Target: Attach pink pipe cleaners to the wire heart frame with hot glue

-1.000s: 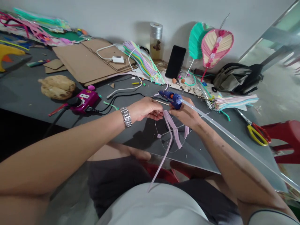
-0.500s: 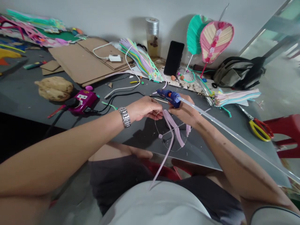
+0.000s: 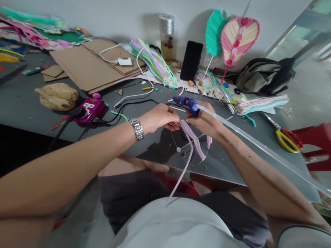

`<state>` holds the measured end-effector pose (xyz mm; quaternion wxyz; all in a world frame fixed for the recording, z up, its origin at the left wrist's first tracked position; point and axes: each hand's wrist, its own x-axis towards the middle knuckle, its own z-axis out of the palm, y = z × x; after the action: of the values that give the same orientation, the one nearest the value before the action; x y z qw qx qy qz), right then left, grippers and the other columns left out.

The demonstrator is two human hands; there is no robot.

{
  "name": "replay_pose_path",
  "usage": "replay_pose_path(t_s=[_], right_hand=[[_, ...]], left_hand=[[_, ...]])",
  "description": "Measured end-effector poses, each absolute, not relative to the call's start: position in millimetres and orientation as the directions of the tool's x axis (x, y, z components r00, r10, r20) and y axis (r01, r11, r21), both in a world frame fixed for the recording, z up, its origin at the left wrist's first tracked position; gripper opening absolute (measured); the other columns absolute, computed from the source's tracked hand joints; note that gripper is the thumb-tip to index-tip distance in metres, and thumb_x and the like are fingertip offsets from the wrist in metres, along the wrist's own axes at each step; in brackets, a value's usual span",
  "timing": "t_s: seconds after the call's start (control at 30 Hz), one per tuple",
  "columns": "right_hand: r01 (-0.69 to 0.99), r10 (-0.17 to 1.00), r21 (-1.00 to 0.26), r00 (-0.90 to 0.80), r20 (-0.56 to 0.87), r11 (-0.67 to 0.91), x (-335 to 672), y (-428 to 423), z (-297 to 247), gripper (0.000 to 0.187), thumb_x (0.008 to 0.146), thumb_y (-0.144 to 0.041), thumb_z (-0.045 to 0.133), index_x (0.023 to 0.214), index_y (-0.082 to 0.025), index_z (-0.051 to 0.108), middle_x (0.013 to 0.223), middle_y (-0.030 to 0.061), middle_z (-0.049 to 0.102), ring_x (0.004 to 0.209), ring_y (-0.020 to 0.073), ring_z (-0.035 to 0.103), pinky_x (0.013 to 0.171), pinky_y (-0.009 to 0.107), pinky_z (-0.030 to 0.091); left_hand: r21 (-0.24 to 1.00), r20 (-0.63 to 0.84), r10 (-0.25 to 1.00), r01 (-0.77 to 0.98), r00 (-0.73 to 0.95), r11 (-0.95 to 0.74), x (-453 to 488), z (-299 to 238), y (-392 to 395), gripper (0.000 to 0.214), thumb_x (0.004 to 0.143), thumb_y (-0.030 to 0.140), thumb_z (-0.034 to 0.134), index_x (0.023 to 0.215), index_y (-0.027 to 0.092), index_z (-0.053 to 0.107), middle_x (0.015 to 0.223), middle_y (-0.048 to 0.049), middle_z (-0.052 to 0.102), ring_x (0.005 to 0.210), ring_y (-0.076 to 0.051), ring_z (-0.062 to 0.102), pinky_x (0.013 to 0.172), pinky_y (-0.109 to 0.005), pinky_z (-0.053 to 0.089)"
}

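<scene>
My right hand (image 3: 204, 119) is wrapped round a blue glue gun (image 3: 187, 104), whose nozzle points left. A long clear glue stick (image 3: 248, 139) runs out of its back toward the lower right. My left hand (image 3: 164, 119) is closed in a pinch at the left side of a thin wire frame (image 3: 176, 140), which has lilac pipe cleaners (image 3: 195, 143) on it. One loose lilac pipe cleaner (image 3: 184, 168) hangs down toward my shirt. A small lilac knob (image 3: 178, 149) sits at the lower end of the frame's middle stem. My left fingertips partly hide the wire.
A purple power socket (image 3: 91, 109) and a brown lumpy object (image 3: 57, 96) lie left, before cardboard sheets (image 3: 82, 65). Behind are pipe cleaner bundles (image 3: 152, 63), a phone (image 3: 191, 60) and two leaf-shaped fans (image 3: 239, 41). Scissors (image 3: 287, 137) and a backpack (image 3: 263, 75) are at right.
The view has shifted slightly, so the background sits a little higher. Both hands keep their grip and stay almost in the same place.
</scene>
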<state>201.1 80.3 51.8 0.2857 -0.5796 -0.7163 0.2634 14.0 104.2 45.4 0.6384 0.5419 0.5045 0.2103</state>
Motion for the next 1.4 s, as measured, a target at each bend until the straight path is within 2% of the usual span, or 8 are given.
replay_pose_path(t_s=[0.37,0.47,0.57,0.67,0.83,1.0,1.27,1.4], right_hand=[[0.653,0.983,-0.737,-0.162,0.087,0.173,206,83,48,0.016,0.064,-0.018,0.068,0.077,-0.022,0.058,0.075,0.0009,0.065,0.069,0.0196,0.058,0.062,0.031,0.043],[0.624,0.983,-0.763,-0.166,0.085,0.171,208,85,45,0.016,0.064,-0.016,0.068,0.076,-0.022,0.059,0.074,0.0008,0.064,0.069,0.0192,0.057,0.062,0.031,0.044],[0.587,0.980,-0.792,-0.188,0.069,0.169,211,87,40,0.014,0.064,-0.016,0.067,0.075,-0.022,0.060,0.074,0.0000,0.063,0.069,0.0182,0.056,0.062,0.031,0.044],[0.572,0.977,-0.802,-0.203,0.069,0.175,213,89,37,0.013,0.063,-0.017,0.066,0.075,-0.021,0.061,0.075,-0.0007,0.063,0.069,0.0170,0.055,0.061,0.030,0.043],[0.565,0.974,-0.805,-0.215,0.067,0.180,212,90,38,0.014,0.062,-0.017,0.064,0.076,-0.020,0.062,0.076,-0.0005,0.063,0.070,0.0169,0.056,0.062,0.029,0.044],[0.560,0.979,-0.814,-0.201,0.044,0.152,212,87,38,0.015,0.062,-0.016,0.064,0.076,-0.020,0.061,0.077,-0.0004,0.064,0.069,0.0165,0.056,0.061,0.029,0.045],[0.510,0.986,-0.852,-0.159,0.041,0.117,214,87,33,0.010,0.064,-0.019,0.065,0.074,-0.020,0.062,0.070,-0.0024,0.059,0.064,0.0141,0.052,0.056,0.025,0.040],[0.504,0.985,-0.856,-0.168,0.032,0.113,212,87,32,0.011,0.062,-0.019,0.066,0.074,-0.019,0.063,0.072,-0.0015,0.061,0.065,0.0146,0.053,0.056,0.025,0.040]], left_hand=[[0.913,-0.324,0.863,0.368,0.388,0.177,19,45,96,0.011,0.072,0.017,0.064,0.061,0.017,0.063,0.066,-0.0053,0.070,0.064,-0.017,0.067,0.064,-0.029,0.054],[0.873,-0.241,0.875,0.488,0.419,0.007,20,47,95,0.014,0.075,0.018,0.061,0.061,0.017,0.063,0.065,-0.0038,0.068,0.062,-0.016,0.062,0.062,-0.027,0.047],[0.754,-0.134,0.871,0.619,0.473,-0.220,20,50,95,0.015,0.075,0.017,0.061,0.061,0.017,0.062,0.061,-0.0008,0.064,0.060,-0.014,0.054,0.059,-0.026,0.038],[0.692,-0.085,0.868,0.656,0.490,-0.302,21,51,91,0.012,0.078,0.018,0.061,0.066,0.018,0.063,0.064,-0.0012,0.064,0.060,-0.014,0.052,0.059,-0.027,0.034],[0.699,-0.104,0.881,0.664,0.462,-0.265,24,51,85,0.009,0.081,0.021,0.059,0.074,0.019,0.065,0.066,-0.0028,0.063,0.060,-0.016,0.050,0.061,-0.028,0.034],[0.691,-0.120,0.886,0.678,0.449,-0.250,26,49,84,0.014,0.080,0.019,0.056,0.066,0.019,0.059,0.061,0.0000,0.057,0.059,-0.015,0.046,0.059,-0.028,0.031],[0.892,-0.323,0.883,0.421,0.341,0.164,26,53,84,0.012,0.076,0.026,0.057,0.070,0.018,0.064,0.075,-0.0023,0.069,0.075,-0.015,0.062,0.069,-0.025,0.044],[0.890,-0.281,0.895,0.443,0.347,0.107,24,49,88,0.011,0.071,0.024,0.060,0.064,0.017,0.065,0.069,-0.0026,0.068,0.071,-0.015,0.061,0.070,-0.026,0.045]])
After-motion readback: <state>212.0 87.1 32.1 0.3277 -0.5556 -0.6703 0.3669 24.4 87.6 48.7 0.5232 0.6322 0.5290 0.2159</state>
